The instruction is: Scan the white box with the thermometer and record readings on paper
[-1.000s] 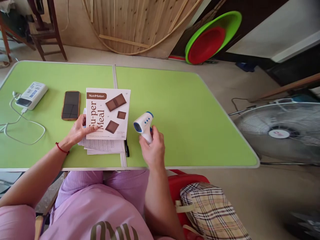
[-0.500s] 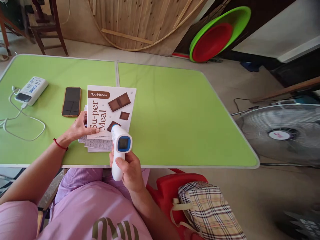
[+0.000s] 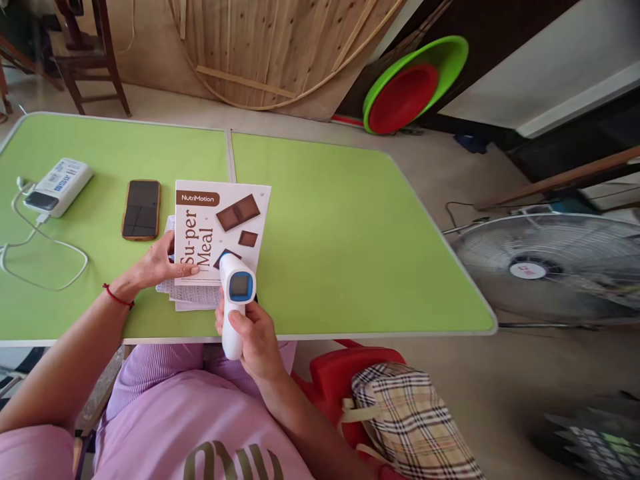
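My right hand (image 3: 254,341) grips a white and blue thermometer gun (image 3: 235,297) by its handle, held over the near table edge with its nozzle aimed at a white "Su-per Meal" booklet (image 3: 220,227). Its small screen faces me. My left hand (image 3: 161,265) rests flat on the booklet's left edge, fingers spread, pressing it onto printed paper sheets (image 3: 193,293) beneath. All of this lies on a lime-green folding table (image 3: 340,233).
A dark phone (image 3: 141,209) lies left of the booklet, a white power bank (image 3: 56,186) with a cable farther left. A floor fan (image 3: 545,267) stands to the right, a checked bag (image 3: 405,420) on a red stool by my lap, basins (image 3: 415,83) behind.
My right hand lifted the thermometer from the table right of the booklet, turned it and brought it left and toward me, pointing at the booklet. My left hand stayed put.
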{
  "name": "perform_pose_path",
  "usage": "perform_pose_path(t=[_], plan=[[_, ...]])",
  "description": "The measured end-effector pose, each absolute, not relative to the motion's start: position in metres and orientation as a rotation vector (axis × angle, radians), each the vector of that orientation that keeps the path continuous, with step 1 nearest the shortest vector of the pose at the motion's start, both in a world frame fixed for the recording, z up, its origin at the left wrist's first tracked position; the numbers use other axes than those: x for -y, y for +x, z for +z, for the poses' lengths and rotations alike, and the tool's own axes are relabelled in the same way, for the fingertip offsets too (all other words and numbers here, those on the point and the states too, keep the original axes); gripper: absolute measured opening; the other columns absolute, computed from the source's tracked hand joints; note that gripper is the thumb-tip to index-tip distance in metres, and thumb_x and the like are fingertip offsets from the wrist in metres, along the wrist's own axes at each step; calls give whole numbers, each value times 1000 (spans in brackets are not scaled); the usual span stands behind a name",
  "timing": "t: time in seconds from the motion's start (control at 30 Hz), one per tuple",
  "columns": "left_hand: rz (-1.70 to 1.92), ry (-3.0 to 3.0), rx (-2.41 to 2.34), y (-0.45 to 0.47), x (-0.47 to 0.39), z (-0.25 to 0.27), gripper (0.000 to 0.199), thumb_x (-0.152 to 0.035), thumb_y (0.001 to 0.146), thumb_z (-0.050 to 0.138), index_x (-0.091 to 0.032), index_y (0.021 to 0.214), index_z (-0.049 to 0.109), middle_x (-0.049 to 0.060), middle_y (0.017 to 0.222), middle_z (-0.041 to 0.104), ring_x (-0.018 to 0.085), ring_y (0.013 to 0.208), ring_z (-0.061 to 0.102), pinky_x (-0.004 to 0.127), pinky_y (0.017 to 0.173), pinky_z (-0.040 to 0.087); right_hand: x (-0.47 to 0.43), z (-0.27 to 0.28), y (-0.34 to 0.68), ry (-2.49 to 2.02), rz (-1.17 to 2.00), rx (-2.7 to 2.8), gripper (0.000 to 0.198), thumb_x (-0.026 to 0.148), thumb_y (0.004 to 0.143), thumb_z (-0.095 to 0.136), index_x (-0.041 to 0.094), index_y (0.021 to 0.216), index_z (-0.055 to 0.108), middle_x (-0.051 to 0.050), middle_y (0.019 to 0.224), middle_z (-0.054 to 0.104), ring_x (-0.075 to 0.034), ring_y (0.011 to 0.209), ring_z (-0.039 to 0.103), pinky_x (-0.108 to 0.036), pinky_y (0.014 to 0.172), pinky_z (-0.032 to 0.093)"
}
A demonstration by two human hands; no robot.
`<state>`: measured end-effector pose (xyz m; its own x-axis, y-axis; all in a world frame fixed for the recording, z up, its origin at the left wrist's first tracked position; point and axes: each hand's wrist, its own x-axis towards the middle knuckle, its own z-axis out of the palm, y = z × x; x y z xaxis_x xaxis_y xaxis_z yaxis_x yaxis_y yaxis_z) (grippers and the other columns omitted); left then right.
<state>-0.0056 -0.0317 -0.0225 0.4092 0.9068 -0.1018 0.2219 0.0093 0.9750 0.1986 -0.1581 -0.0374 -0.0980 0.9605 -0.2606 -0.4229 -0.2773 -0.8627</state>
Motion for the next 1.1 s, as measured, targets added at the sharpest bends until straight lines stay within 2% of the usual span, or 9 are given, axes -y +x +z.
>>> perform_pose_path(t=[0.37,0.73,0.9,1.1], plan=[[741,1464,-966,-6,30,-26,74,-46,67,91,-14,121,53,15,115,70,30,100,69,41,81,60,160,-40,197,-1039,1588,739,29,49,77,72,20,79,66,1,67,59,-13,60,49,-29,56,40],[758,1540,-933,-5,31,-21,68,-43,69,90,-15,120,54,12,110,69,29,97,67,37,75,59,161,-44,195,-1018,1616,689,31,48,73,76,20,82,67,1,70,59,-12,61,45,-28,58,36],[762,1556,-957,-4,33,-18,66,-45,67,90,-16,115,55,11,105,69,27,90,67,36,72,58,162,-44,196,-1027,1632,674,30,48,73,75,20,81,66,0,70,60,-12,61,47,-29,58,37],[761,1578,-941,-4,33,-19,68,-42,68,91,-16,120,55,11,107,69,27,93,69,35,73,60,163,-42,196,-1040,1641,671,30,47,72,76,20,83,67,1,70,60,-13,61,48,-29,57,38]])
